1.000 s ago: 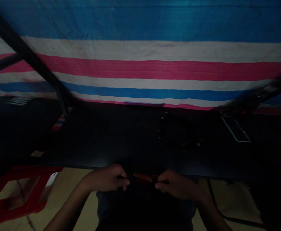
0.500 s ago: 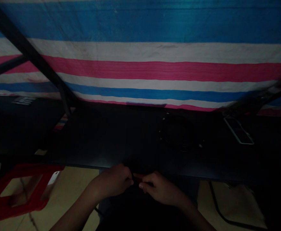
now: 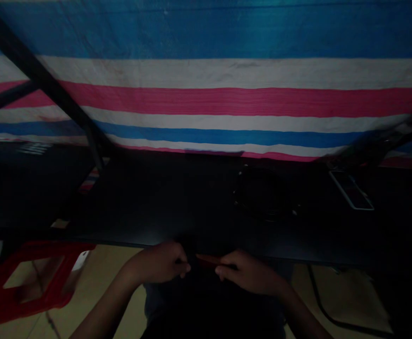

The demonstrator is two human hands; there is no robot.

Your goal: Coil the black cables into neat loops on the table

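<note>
The scene is very dark. At the table's front edge my right hand [image 3: 246,272] pinches a thin reddish-brown stick-like piece [image 3: 208,259], whose narrow end points left; its exact kind is hard to tell. My left hand [image 3: 165,262] is closed, thumb against the fingers, a short gap left of that piece. Whatever it grips is lost in the dark. Beyond my hands, a coil of black cable [image 3: 265,194] with small pale ends lies on the black table [image 3: 163,202].
A phone [image 3: 352,190] lies at the right of the table. Striped sheeting [image 3: 206,101] hangs behind. A dark metal frame bar [image 3: 56,99] slants down at the left. Below left stands a red plastic stool [image 3: 59,278]. A black curved tube [image 3: 317,299] is at lower right.
My hands have moved apart: the right went rightward with the reddish-brown piece, the left slightly leftward. More of the piece shows now. The cable and phone stay put.
</note>
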